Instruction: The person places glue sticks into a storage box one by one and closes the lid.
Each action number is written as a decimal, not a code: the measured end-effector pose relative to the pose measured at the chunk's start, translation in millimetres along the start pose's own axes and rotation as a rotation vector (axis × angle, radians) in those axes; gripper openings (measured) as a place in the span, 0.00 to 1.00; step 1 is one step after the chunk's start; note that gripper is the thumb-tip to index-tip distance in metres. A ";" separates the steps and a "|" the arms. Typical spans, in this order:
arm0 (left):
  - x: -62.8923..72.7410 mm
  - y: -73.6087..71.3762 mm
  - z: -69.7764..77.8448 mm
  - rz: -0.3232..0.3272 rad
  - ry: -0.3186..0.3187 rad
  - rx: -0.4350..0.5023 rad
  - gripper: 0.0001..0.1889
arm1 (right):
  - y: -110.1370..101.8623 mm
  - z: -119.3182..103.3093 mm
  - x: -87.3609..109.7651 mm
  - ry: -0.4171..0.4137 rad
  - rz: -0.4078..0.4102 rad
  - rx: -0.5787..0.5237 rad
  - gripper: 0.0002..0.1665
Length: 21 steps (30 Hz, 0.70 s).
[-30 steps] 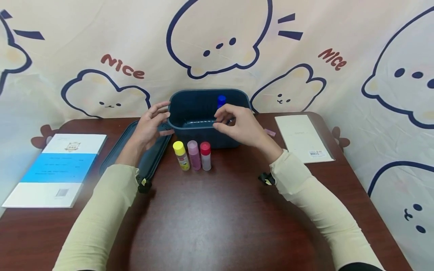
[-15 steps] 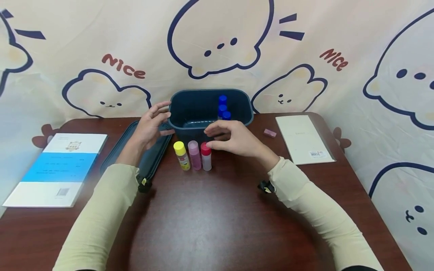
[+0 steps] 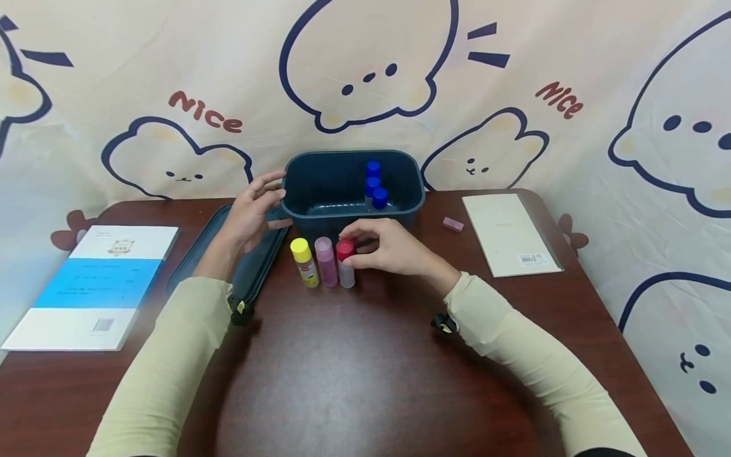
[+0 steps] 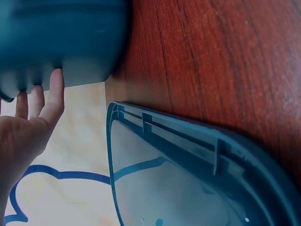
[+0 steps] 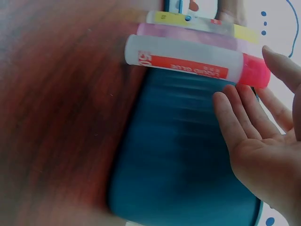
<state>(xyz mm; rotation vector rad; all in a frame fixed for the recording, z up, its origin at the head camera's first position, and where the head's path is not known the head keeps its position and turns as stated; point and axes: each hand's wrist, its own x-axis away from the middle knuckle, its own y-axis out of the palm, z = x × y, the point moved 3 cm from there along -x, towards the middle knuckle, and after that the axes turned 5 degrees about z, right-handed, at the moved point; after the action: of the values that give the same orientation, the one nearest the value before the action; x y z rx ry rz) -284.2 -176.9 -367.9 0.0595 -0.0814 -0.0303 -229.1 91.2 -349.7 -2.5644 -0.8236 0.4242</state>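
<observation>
Your right hand (image 3: 394, 248), half-open, is bracketing the red-capped bottle (image 5: 183, 57) labelled "LIQUID GLUE"; whether it's gripping, I cannot tell. The bottle is standing before the bin (image 3: 320, 223), which your left hand (image 3: 249, 217) is touching with spread fingers, grasping nothing.

Three glue bottles (image 3: 326, 262) stand before the bin (image 3: 320, 225) (three capped bottles (image 3: 372, 184) inside, toward its right); left lie a lid (image 3: 259, 263), then a book (image 3: 94, 285); right, a notebook (image 3: 508, 233).
</observation>
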 end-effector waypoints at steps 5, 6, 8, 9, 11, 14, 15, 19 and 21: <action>0.6 -1.6 0.1 -0.003 -0.004 0.004 0.24 | 6.6 3.4 0.3 0.004 0.009 -0.004 0.23; 0.8 -1.9 -0.1 -0.004 -0.005 0.004 0.24 | 7.7 3.9 0.5 0.003 0.012 -0.006 0.23; 0.5 -1.6 -0.2 -0.009 -0.009 0.003 0.25 | 8.5 4.9 0.9 0.000 0.021 -0.014 0.23; 0.4 -1.5 -0.3 -0.011 -0.010 0.001 0.25 | 8.7 5.3 1.2 -0.004 0.028 -0.018 0.22; 0.4 -1.6 -0.6 -0.011 -0.010 -0.002 0.25 | 8.5 5.4 1.3 -0.016 0.045 -0.025 0.21; 0.6 -1.4 -0.8 -0.014 -0.006 -0.005 0.25 | 7.6 6.1 1.6 -0.029 0.065 -0.035 0.19; 0.7 -1.2 -0.7 -0.015 -0.005 -0.007 0.25 | 7.0 6.4 1.8 -0.030 0.068 -0.033 0.19; 1.0 -0.7 0.6 -0.019 -0.009 -0.012 0.25 | 3.6 6.5 1.7 -0.030 0.071 -0.012 0.19; 0.7 -1.3 2.0 -0.016 -0.005 -0.013 0.25 | 0.2 3.8 0.7 -0.036 0.081 -0.003 0.19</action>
<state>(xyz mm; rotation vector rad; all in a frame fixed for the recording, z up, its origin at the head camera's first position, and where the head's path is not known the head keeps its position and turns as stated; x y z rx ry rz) -283.8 -178.4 -365.9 0.0469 -0.0854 -0.0468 -230.0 92.5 -353.1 -2.6061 -0.7354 0.4960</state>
